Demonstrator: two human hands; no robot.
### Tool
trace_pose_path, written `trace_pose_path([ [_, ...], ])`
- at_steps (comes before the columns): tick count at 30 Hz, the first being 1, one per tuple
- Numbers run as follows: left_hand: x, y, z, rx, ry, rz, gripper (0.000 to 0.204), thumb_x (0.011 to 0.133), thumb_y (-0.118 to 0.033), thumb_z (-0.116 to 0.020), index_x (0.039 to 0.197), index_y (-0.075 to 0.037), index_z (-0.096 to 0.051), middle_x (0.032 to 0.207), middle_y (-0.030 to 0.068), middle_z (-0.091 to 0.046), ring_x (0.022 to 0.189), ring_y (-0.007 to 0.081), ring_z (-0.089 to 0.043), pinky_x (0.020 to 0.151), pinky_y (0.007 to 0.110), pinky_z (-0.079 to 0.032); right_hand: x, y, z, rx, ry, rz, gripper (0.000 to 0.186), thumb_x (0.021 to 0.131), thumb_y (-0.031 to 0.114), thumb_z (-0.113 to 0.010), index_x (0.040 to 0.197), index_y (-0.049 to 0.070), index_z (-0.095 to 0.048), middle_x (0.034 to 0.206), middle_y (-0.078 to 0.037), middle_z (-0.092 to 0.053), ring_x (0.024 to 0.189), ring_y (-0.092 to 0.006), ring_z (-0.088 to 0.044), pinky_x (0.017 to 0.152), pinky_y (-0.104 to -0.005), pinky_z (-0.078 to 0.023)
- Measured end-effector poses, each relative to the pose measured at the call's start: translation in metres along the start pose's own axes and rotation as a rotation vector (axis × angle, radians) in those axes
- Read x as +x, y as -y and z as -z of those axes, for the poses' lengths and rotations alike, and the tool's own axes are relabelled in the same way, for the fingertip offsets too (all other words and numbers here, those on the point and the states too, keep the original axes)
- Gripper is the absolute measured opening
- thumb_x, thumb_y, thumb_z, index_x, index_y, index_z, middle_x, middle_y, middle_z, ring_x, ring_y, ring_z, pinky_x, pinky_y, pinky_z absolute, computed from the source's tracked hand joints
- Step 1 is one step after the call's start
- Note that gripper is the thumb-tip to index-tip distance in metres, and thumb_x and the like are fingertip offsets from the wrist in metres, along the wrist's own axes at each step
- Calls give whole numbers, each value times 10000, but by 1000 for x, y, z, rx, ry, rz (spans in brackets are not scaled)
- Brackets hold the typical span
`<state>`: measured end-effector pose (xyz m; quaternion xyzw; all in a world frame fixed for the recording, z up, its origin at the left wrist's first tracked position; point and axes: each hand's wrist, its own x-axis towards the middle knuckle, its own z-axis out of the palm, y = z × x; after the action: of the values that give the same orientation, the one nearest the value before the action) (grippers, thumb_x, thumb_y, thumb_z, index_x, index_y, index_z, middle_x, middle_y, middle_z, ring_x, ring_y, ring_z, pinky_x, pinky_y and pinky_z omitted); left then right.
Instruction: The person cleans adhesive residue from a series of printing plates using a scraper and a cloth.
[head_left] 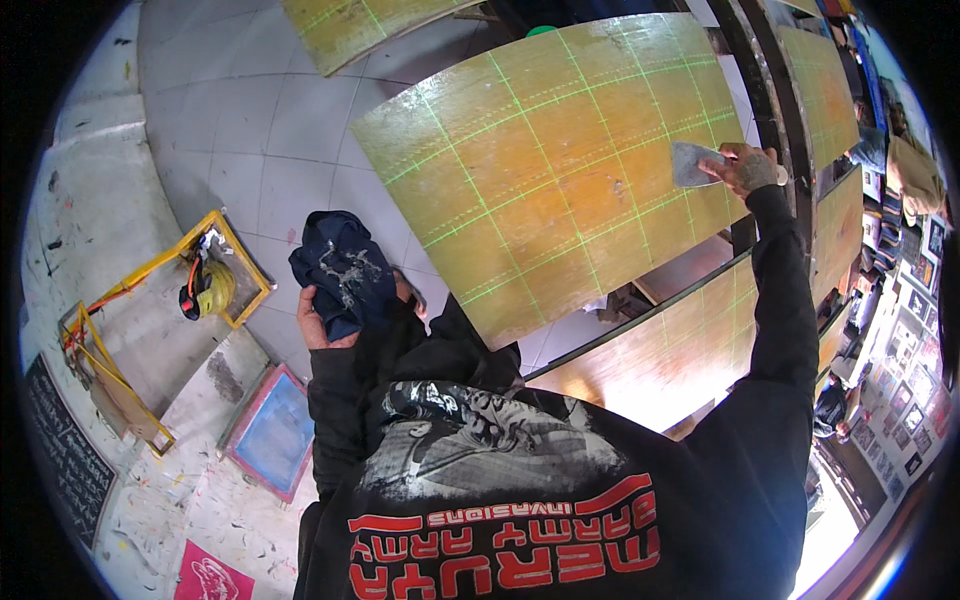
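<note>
My right hand [750, 170] is stretched far out to the right, closed around a scraper. The broad grey blade of this scraper [692, 164] lies over the right end of a yellowish board [540, 170] crossed by bright green lines; whether it presses on the surface I cannot tell. In my left hand [322, 322] is a dark navy cloth [338, 262], bunched up and held off the board's left side. Greyish shreds of residue [350, 275] cling to the top of the cloth. The fingers beneath the cloth are partly hidden.
More boards [640, 350] with similar lines stand in a row, separated by dark rails [780, 110]. Grey floor tiles [290, 130] show at the left. Beyond them are a yellow frame [250, 265], a coil of yellow cable [215, 292] and a red-edged blue screen [270, 435].
</note>
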<state>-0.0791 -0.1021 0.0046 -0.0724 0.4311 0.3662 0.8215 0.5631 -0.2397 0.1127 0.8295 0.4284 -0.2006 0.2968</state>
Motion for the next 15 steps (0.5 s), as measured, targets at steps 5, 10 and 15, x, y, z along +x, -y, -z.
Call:
trace_pose_path([
  [5, -1, 0, -21, 41, 43, 19, 445, 836, -219, -532, 1236, -27, -556, 1213, 141, -613, 1111, 324, -585, 1020, 477, -423, -11, 3, -10, -42, -38, -21, 660, 729, 717, -558, 1114, 189, -643, 993, -56, -684, 950, -248, -633, 966, -504, -318],
  [10, 18, -12, -8, -3, 13, 86, 443, 838, -229, -531, 1232, -27, -558, 1212, 138, -614, 1111, 322, -585, 1016, 480, -424, -6, 36, -82, 374, -102, 216, 698, 677, 750, -622, 975, 122, -684, 841, -55, -688, 841, -213, -651, 952, -433, -309],
  [15, 28, -27, -22, 93, 84, 94, 438, 841, -228, -521, 1228, -27, -560, 1210, 139, -615, 1108, 315, -588, 1010, 475, -428, -47, 87, -17, 237, -111, 20, 721, 686, 779, -579, 995, 138, -692, 931, -79, -700, 923, -241, -651, 990, -457, -290],
])
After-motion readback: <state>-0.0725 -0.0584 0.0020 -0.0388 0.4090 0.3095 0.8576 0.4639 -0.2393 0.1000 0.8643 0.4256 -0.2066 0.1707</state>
